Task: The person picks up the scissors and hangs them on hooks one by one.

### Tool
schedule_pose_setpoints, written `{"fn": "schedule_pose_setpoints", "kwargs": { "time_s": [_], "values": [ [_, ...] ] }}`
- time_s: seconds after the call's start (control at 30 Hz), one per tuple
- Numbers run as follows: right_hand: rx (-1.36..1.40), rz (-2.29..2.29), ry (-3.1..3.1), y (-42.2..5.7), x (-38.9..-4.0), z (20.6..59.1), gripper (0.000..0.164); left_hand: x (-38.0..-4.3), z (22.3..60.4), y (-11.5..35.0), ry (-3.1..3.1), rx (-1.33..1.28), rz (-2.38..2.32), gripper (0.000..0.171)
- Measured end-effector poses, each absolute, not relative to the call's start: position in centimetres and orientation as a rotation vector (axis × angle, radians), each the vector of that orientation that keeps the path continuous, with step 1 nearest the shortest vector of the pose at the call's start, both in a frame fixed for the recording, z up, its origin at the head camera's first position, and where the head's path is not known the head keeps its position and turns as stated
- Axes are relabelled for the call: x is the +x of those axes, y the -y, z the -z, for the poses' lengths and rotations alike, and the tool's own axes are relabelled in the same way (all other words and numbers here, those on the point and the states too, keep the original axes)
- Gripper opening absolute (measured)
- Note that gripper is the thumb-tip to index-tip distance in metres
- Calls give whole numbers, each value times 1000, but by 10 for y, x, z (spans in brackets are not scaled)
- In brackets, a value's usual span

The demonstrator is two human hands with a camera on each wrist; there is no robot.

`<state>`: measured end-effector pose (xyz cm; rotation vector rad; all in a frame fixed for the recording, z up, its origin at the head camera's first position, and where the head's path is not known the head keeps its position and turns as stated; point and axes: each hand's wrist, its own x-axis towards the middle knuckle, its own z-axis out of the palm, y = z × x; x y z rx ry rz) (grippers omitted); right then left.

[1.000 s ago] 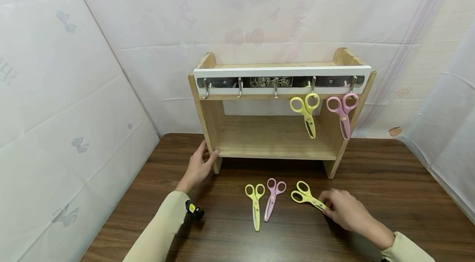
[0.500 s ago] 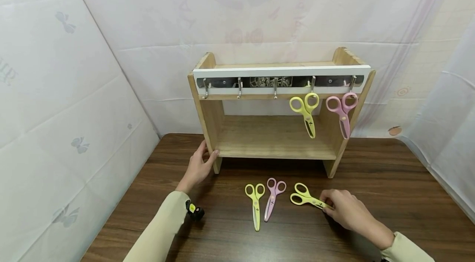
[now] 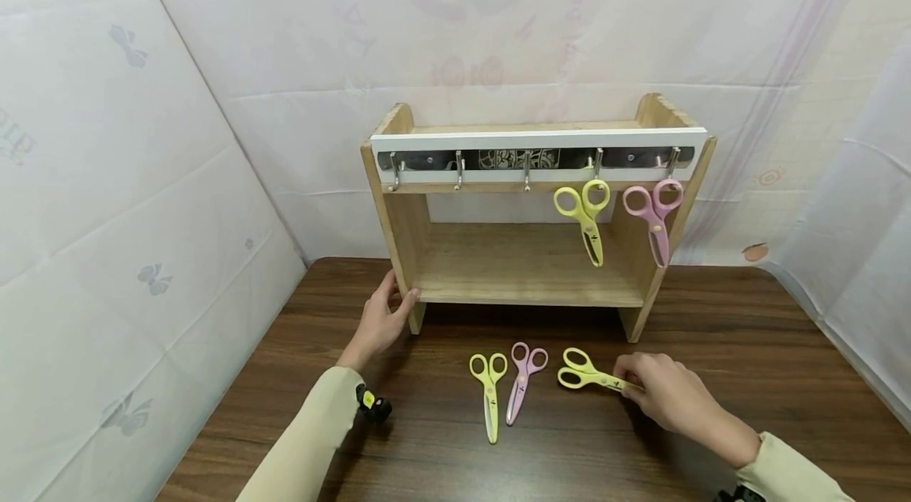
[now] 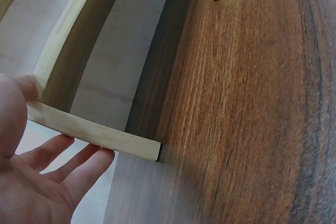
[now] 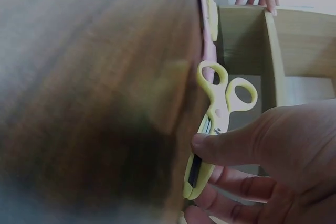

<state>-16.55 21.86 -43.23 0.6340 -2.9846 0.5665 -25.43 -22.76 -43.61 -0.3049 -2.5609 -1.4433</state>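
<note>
My right hand pinches a pair of yellow scissors by the blade end, thumb on one side and fingers on the other. Its handle loops point left, and in the right wrist view the yellow scissors show a sheathed blade under my thumb. My left hand holds the lower left side panel of a wooden shelf, thumb at the front edge and fingers along the outside. To the left of the held pair, another yellow pair of scissors and a pink pair of scissors lie on the table.
Across the shelf's top front runs a white rail with several metal hooks. Yellow scissors and pink scissors hang from its two rightmost hooks. The dark wooden table is enclosed by a printed white cloth.
The held yellow scissors have turned slightly, their blade end now lying more level, and my right hand has shifted a little. My left hand stays on the shelf panel.
</note>
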Motion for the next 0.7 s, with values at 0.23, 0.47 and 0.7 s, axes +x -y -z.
{"fn": "schedule_pose_setpoints", "kwargs": {
  "time_s": [0.23,0.47,0.7],
  "values": [
    [674,-523,2874,-217,-171,401,26,-254,436,228,2551,-313,1454,64],
    [703,-501,2707,-214,-176,366,23,-253,437,227,2555,-310,1453,64],
    [785,-501,2490,-207,-181,332,23,-254,437,228,2551,-318,1445,65]
  ]
}}
